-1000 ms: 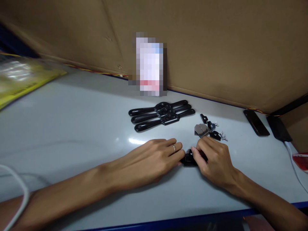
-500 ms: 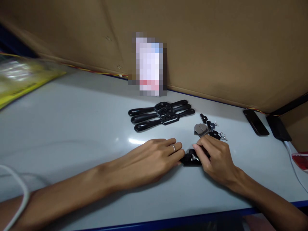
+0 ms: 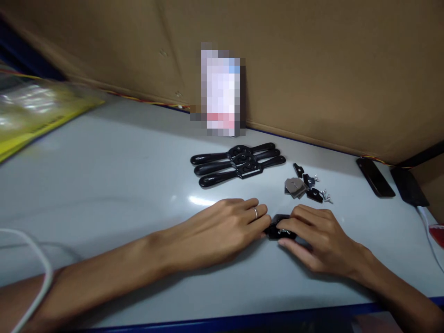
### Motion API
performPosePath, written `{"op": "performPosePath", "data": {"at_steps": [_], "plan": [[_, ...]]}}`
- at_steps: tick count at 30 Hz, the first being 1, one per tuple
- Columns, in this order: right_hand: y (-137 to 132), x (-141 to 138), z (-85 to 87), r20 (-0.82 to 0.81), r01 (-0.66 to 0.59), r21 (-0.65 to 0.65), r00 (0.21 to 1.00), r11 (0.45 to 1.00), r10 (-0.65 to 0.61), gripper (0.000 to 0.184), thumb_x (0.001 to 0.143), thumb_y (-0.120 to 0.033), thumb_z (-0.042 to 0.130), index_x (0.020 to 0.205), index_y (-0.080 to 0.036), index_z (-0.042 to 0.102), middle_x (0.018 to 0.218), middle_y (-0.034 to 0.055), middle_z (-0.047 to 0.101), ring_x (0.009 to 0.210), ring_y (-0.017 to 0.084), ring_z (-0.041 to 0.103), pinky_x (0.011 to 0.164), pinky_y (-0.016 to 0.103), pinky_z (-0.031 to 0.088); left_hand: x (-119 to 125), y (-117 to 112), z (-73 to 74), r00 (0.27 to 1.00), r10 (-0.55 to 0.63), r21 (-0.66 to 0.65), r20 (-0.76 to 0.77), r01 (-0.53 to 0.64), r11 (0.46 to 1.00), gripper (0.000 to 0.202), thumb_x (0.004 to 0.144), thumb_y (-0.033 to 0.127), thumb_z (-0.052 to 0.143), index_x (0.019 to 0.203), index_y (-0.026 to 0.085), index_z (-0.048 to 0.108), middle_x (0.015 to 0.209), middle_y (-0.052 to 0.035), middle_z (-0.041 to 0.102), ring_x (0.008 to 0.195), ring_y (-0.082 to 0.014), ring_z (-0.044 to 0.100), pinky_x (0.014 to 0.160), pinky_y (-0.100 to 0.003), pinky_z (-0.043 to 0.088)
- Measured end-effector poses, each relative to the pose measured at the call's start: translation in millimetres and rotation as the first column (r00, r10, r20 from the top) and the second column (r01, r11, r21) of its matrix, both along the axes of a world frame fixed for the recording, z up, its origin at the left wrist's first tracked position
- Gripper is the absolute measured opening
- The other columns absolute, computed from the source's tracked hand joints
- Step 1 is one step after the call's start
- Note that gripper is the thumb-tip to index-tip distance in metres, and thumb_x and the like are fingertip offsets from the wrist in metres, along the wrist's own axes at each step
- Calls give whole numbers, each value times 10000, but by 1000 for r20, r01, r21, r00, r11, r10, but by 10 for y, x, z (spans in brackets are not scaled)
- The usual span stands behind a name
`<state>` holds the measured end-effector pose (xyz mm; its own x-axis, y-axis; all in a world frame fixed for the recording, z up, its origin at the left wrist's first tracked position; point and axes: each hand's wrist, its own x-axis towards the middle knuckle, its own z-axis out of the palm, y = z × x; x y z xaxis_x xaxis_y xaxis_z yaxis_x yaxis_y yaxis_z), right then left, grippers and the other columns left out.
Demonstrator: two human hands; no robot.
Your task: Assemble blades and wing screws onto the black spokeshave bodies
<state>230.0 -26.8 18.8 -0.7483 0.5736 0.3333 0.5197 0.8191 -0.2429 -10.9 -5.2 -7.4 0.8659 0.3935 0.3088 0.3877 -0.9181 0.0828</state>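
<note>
On the table lies a black spokeshave (image 3: 277,221), its middle body showing between my hands. My left hand (image 3: 239,224), with a ring on one finger, is closed over its left end and hides the handle there. The fingers of my right hand (image 3: 317,233) curl over the right side of the body. Index finger and thumb sit close around a small silver wing screw (image 3: 285,231) on it. Just behind are grey blades (image 3: 294,186) in a loose stack, black cap plates (image 3: 314,195) and several loose wing screws (image 3: 326,198).
Three more black spokeshave bodies (image 3: 218,180) lie overlapped behind my left hand. A phone (image 3: 375,178) and a black box-like item (image 3: 409,186) with a white cable are at right. A yellow-edged plastic bag (image 3: 38,115) is at far left. Cardboard (image 3: 312,69) walls the back.
My right hand has shifted from the back right of the spokeshave's body to around its wing screw, with thumb and index finger now parted. The left hand keeps its hold.
</note>
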Motion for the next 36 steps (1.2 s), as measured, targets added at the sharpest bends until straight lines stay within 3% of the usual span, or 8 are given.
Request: {"op": "performPosePath", "data": {"at_steps": [4, 9, 11, 20, 23, 26, 28, 36], "plan": [[-6, -66, -33, -54, 47, -35, 997, 998, -49, 205, 977, -169, 515, 865, -119, 680, 751, 44, 603, 665, 139, 522, 594, 279, 403, 6, 7, 17, 1000, -12, 17, 10, 11, 1000, 152, 1003, 176, 477, 858, 186, 521, 816, -17, 565, 729, -188, 480, 615, -341, 336], [15, -131, -6, -209, 144, -340, 952, 929, -224, 124, 919, -140, 607, 806, -156, 654, 718, -13, 621, 647, 95, 547, 625, 233, 421, -5, 5, 12, 1000, -15, 3, 18, 15, 1000, 133, 1005, 167, 459, 907, 181, 548, 825, -19, 580, 731, -182, 492, 608, -333, 343], [22, -137, 0, -206, 154, -391, 946, 907, -249, 126, 906, -134, 621, 786, -164, 647, 707, -25, 624, 642, 89, 551, 626, 227, 420, -9, -2, 7, 1000, -8, -6, 20, 9, 1000, 116, 1006, 186, 472, 918, 181, 548, 827, -17, 583, 730, -183, 496, 606, -332, 351], [7, -131, -79, -187, 103, -163, 973, 981, -134, 151, 966, -139, 524, 907, -124, 662, 771, 36, 632, 693, 124, 552, 665, 269, 434, -5, 2, 3, 1000, -7, 10, -2, 7, 1000, 67, 994, 189, 508, 939, 178, 544, 838, -11, 593, 744, -188, 521, 634, -331, 379], [6, -145, -50, -198, 130, -251, 963, 959, -182, 130, 945, -141, 549, 909, -140, 673, 761, 23, 650, 680, 120, 565, 648, 264, 436, -11, 1, -5, 1000, -8, 13, 1, 8, 1000, 63, 993, 196, 515, 938, 180, 540, 838, -13, 594, 743, -191, 519, 630, -330, 371], [32, -156, -6, -207, 192, -473, 925, 860, -320, 92, 898, -148, 615, 831, -176, 671, 685, -27, 645, 597, 95, 544, 581, 239, 414, -17, -6, -1, 1000, -7, 12, 3, 7, 1000, 72, 995, 214, 518, 933, 182, 535, 838, -17, 597, 744, -193, 516, 628, -326, 362], [64, -153, 14, -193, 206, -546, 912, 812, -361, 103, 880, -155, 639, 787, -188, 667, 670, -40, 637, 592, 89, 535, 568, 235, 400, -16, -9, 10, 1000, -2, 11, 5, 2, 1000, 84, 995, 218, 518, 920, 182, 534, 831, -19, 597, 739, -193, 512, 624, -326, 357], [105, -90, -10, -147, 253, -493, 919, 833, -366, 225, 893, -198, 652, 686, -189, 566, 661, -38, 556, 621, 96, 492, 589, 250, 367, -3, -1, 22, 1000, -1, 13, 11, 1, 1000, 104, 997, 220, 515, 907, 180, 548, 831, -11, 597, 734, -184, 513, 623, -331, 368]]}}
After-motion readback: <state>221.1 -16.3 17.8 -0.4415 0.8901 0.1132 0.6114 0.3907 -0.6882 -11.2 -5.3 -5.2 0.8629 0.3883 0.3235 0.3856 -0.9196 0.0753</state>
